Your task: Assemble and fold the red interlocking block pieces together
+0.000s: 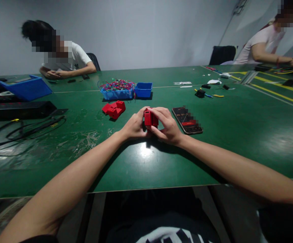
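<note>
Between my two hands, just above the green table [146, 168], is a red block-shaped part [148, 118] with small slots on its near face. My left hand [135, 125] grips its left side, fingers curled behind it. On the right side, my right hand [168, 125] holds it with the thumb low and the fingers over the top. Several more red parts [116, 110] lie in a small heap beyond my left hand. To the right of my right hand lies a phone [184, 118] with a timer on its screen.
Behind the heap stand a blue bin [117, 95] of coloured wires and a smaller blue bin [143, 90]. Black cables [22, 130] and a tilted blue tray [27, 89] are at left. Pliers [208, 95] lie at right. Two people sit across the table.
</note>
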Demonstrator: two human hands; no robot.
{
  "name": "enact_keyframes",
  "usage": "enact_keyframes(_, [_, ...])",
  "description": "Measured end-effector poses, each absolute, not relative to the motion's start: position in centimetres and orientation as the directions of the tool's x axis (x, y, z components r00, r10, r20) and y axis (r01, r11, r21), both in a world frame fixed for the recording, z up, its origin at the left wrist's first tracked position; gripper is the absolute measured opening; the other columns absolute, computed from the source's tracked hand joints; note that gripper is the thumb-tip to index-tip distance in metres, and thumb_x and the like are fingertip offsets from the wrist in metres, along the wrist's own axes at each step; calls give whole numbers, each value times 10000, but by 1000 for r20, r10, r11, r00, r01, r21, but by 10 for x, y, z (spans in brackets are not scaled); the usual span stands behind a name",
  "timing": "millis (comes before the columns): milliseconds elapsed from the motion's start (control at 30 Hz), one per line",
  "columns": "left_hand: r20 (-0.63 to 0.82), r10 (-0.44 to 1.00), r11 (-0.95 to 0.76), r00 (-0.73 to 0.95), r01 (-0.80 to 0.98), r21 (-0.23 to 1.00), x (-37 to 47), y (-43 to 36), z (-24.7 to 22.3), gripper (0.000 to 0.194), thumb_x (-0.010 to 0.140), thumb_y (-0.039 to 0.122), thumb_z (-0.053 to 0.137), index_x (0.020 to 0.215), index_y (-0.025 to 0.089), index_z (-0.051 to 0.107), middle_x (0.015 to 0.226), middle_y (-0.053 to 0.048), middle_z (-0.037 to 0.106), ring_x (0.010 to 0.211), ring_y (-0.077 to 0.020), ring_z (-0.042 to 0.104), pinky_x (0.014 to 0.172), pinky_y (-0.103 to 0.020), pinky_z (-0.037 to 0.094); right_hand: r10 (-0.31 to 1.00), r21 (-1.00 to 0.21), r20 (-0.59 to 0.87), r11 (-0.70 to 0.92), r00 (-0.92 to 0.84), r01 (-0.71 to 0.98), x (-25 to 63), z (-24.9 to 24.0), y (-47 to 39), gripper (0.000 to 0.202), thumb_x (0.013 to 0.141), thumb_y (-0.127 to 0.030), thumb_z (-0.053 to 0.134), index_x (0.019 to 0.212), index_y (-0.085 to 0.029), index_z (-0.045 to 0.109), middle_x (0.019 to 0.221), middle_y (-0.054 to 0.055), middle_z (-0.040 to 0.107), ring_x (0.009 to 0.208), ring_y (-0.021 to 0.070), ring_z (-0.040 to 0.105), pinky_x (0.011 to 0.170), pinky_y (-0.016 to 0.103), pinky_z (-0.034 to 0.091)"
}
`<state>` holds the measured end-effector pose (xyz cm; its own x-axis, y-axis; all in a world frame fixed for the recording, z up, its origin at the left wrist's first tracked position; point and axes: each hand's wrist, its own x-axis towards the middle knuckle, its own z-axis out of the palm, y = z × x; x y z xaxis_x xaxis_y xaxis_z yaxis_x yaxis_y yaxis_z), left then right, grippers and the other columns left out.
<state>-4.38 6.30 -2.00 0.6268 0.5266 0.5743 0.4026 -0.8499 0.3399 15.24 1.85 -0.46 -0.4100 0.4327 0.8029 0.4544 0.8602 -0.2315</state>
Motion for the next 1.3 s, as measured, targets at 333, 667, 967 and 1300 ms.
enact_keyframes(333, [534,578,-815,616,415,403,-45,64,-20,986,626,400,751,1448,157,262,1395,-217,469,1287,-395,513,1042,-536,453,553,-376,741,811,-380,447,152,-1,16,556,787,-239,642,1322,-237,490,1417,153,413,1325,329,421,1108,559,368])
enact_keyframes(667, [536,565,-824,628,399,402,-45,63,-19,978,621,379,749,1432,138,258,1409,-239,450,1271,-392,528,1033,-538,465,634,-532,665,773,-394,347,151,0,18,509,780,-233,661,1248,-242,461,1451,164,371,1445,318,288,1133,567,353])
enact_keyframes(967, [539,550,-834,638,379,402,-44,58,-15,991,642,379,757,1443,138,224,1401,-227,463,1216,-355,572,995,-490,496,716,-696,551,678,-429,237,154,-3,22,514,785,-279,686,1226,-239,425,1493,177,322,1450,301,295,1091,533,413])
enact_keyframes(1300, [524,571,-816,632,369,444,-42,56,-13,977,644,406,768,1424,151,238,1358,-217,506,1195,-347,588,972,-463,503,765,-789,487,592,-421,164,154,-5,25,537,767,-349,708,1210,-243,425,1516,179,282,1430,303,331,1082,520,408])
